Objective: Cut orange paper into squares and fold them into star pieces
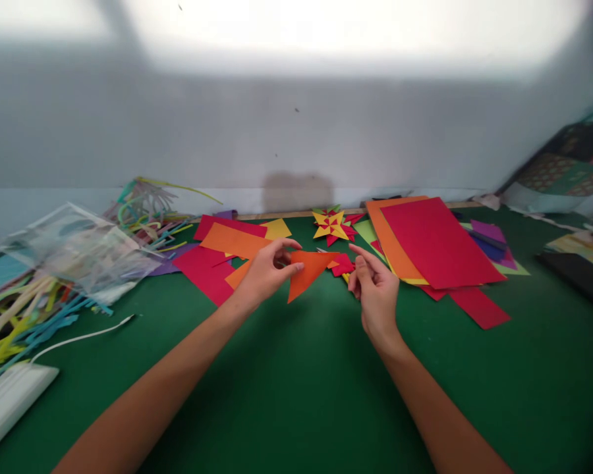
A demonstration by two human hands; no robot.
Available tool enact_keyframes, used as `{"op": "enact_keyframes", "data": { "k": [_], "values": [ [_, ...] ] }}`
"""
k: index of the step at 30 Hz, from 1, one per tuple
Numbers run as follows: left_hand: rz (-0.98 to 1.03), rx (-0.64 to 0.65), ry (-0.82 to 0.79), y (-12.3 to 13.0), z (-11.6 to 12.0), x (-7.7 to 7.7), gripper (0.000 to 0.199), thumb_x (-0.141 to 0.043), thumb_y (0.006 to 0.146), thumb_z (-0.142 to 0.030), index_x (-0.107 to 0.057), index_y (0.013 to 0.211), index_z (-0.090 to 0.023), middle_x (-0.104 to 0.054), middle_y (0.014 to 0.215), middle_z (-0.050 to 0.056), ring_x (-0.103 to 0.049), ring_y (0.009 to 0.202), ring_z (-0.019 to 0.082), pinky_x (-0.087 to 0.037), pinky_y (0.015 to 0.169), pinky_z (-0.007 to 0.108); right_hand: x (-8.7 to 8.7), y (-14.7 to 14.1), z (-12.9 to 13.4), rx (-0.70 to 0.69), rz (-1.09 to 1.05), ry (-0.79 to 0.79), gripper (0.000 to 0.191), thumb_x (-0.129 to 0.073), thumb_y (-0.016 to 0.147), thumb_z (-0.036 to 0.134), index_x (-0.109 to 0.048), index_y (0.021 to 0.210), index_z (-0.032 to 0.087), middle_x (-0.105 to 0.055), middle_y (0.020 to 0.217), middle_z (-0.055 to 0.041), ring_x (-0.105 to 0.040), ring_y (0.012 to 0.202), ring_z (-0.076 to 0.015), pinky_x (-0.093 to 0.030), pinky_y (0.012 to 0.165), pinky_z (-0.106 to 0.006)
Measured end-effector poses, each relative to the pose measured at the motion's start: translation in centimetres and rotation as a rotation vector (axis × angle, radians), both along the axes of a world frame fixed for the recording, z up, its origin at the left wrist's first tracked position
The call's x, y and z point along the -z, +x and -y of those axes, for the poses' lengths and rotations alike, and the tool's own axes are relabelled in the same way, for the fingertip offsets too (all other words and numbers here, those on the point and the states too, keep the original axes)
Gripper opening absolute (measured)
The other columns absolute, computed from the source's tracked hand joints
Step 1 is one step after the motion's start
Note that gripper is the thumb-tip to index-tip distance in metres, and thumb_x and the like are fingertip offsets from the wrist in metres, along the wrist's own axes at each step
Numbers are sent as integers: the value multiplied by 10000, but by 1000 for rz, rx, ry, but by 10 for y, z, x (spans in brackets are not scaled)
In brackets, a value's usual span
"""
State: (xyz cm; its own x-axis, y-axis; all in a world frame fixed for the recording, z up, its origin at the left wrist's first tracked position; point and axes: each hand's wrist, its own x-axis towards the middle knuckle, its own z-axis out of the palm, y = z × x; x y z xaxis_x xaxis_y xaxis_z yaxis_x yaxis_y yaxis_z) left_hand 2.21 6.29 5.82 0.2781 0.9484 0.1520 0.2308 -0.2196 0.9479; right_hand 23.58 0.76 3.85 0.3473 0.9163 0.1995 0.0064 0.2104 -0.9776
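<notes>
Pinched between the thumb and fingers of my left hand is an orange paper triangle, held above the table by its left side. My right hand hovers a little to the right of the triangle's tip, apart from it. Its index finger points left, with the thumb below and the other fingers curled; nothing shows in it. Behind and between the hands lies a small red paper piece. Farther back sits a layered paper star in yellow, red and green.
Red and orange sheets lie stacked on the right of the green table. Cut papers lie behind my left hand. At left are a clear plastic bag, bundled paper strips and a white device with a cable.
</notes>
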Motion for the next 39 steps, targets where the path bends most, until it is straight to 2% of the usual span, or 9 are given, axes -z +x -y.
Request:
{"op": "enact_keyframes", "data": {
  "k": [3, 8, 13, 16, 20, 24, 29, 33, 39],
  "values": [
    [-36, -21, 41, -1, -1, 0, 331, -761, 809, -299, -663, 1115, -215, -564, 778, -10, -579, 721, 149, -468, 682, 281, -6, 0, 3, -74, 19, 18, 453, -585, 972, 543, -687, 1300, 247, -532, 504, 45, -383, 428, -135, -289, 433, -273],
    [-69, 18, 115, 1, 2, -2, 329, -779, 808, -299, -673, 1110, -223, -565, 789, -11, -558, 720, 145, -456, 682, 281, -5, -4, 4, -291, 73, 0, 478, -471, 1015, 580, -692, 1269, 241, -660, 672, -7, -484, 491, -140, -383, 491, -282],
    [-18, 70, 80, 4, 6, -7, 341, -821, 787, -327, -680, 1073, -206, -584, 785, -13, -543, 709, 128, -436, 661, 260, 7, -7, 0, -399, -49, -25, 434, -480, 1009, 591, -700, 1019, 217, -710, 768, -47, -623, 611, -178, -488, 553, -294],
    [97, 115, 0, 6, 7, -9, 299, -808, 805, -354, -683, 1024, -196, -592, 798, -6, -556, 720, 124, -441, 663, 253, 9, -5, -2, -377, -77, -35, 444, -488, 1002, 597, -698, 926, 214, -718, 842, -67, -650, 678, -192, -525, 588, -306],
    [201, 62, -41, 7, 8, -9, 265, -805, 805, -360, -668, 946, -182, -613, 860, 17, -582, 779, 138, -467, 717, 268, 7, -1, -4, -312, -2, -26, 407, -538, 986, 571, -716, 890, 217, -696, 919, -66, -624, 731, -182, -521, 611, -291],
    [188, -4, -9, 5, 6, -10, 235, -757, 849, -367, -614, 848, -180, -537, 779, -9, -513, 699, 115, -410, 632, 244, 10, -1, -7, -333, 28, -20, 208, -753, 873, 419, -687, 934, 232, -636, 814, -13, -592, 701, -168, -526, 606, -282],
    [159, -107, 51, 0, 0, -6, 242, -751, 847, -348, -583, 811, -178, -516, 750, -19, -492, 679, 109, -382, 602, 238, 15, -3, -10, -370, -40, -42, 231, -796, 820, 355, -685, 979, 229, -623, 829, -20, -587, 706, -182, -519, 472, -260],
    [134, -156, 53, -2, -4, 0, 242, -763, 834, -342, -588, 803, -176, -525, 728, -22, -488, 655, 108, -392, 598, 247, 12, -2, -9, -376, -30, -38, 214, -778, 834, 333, -726, 1015, 231, -664, 985, -46, -574, 685, -152, -498, 469, -246],
    [72, -89, 36, -5, -6, -1, 188, -722, 868, -331, -614, 862, -177, -560, 773, -6, -522, 701, 122, -413, 620, 256, 7, -1, -7, -355, -47, -73, 312, -756, 851, 350, -751, 1139, 230, -691, 943, -47, -549, 651, -149, -494, 498, -262]
  ]
}}
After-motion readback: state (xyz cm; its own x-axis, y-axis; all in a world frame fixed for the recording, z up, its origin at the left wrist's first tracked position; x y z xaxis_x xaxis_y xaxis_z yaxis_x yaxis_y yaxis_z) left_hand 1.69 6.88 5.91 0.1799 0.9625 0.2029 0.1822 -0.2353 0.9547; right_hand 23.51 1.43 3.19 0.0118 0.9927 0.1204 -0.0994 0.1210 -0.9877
